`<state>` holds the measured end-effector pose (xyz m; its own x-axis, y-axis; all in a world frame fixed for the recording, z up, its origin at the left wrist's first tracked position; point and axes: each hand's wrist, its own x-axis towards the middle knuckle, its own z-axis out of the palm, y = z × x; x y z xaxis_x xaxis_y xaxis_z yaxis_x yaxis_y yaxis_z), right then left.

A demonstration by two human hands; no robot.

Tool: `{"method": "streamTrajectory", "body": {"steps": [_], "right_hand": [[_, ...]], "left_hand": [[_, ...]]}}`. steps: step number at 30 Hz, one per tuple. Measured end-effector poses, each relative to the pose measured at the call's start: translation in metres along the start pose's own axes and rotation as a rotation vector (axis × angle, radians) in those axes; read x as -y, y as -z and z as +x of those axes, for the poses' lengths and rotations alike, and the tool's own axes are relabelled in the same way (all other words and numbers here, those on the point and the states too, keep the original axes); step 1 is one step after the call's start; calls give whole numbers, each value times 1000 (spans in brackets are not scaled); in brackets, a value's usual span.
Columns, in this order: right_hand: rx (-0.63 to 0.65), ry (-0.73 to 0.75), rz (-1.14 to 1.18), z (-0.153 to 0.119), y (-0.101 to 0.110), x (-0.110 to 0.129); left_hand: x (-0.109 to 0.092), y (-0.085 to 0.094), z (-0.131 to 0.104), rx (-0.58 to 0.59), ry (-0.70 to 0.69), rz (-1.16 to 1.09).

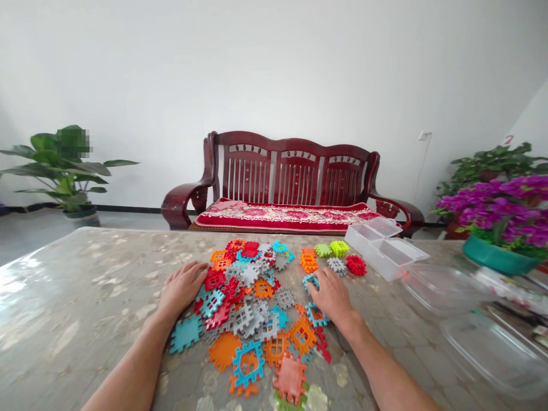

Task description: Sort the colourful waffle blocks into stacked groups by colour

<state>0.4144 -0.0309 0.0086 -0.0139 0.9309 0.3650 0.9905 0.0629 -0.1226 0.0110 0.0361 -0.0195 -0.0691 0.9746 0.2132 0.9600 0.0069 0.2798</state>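
A loose pile of plastic puzzle-edged pieces in red, blue, grey and orange covers the middle of the table (111,274). At the pile's left edge, my left hand (183,285) rests on the table beside the red pieces, its fingers partly bent and holding nothing visible. On the right, my right hand (331,294) has its fingers on a blue piece (310,281). Just beyond that hand stand small stacks: orange (309,261), green (339,248), grey (337,266) and red (356,265). An orange solid piece (225,350) and a pink-red piece (290,377) lie nearest me.
An open clear divided box (381,251) stands at the back right. Clear lids (445,288) lie near the right side, by purple flowers in a teal pot (499,254). Behind the table is a wooden bench (295,171); a potted plant (71,171) stands left.
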Motion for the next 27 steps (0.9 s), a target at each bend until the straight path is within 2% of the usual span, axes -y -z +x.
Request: {"method": "streamTrajectory", "body": {"steps": [12, 22, 27], "right_hand": [[25, -37, 34, -1, -2, 3], [2, -143, 2, 0, -2, -28], [-60, -121, 5, -3, -7, -35]], "left_hand": [[2, -3, 1, -35, -20, 3], [1, -2, 0, -20, -22, 9], [3, -4, 1, -22, -28, 0]]}}
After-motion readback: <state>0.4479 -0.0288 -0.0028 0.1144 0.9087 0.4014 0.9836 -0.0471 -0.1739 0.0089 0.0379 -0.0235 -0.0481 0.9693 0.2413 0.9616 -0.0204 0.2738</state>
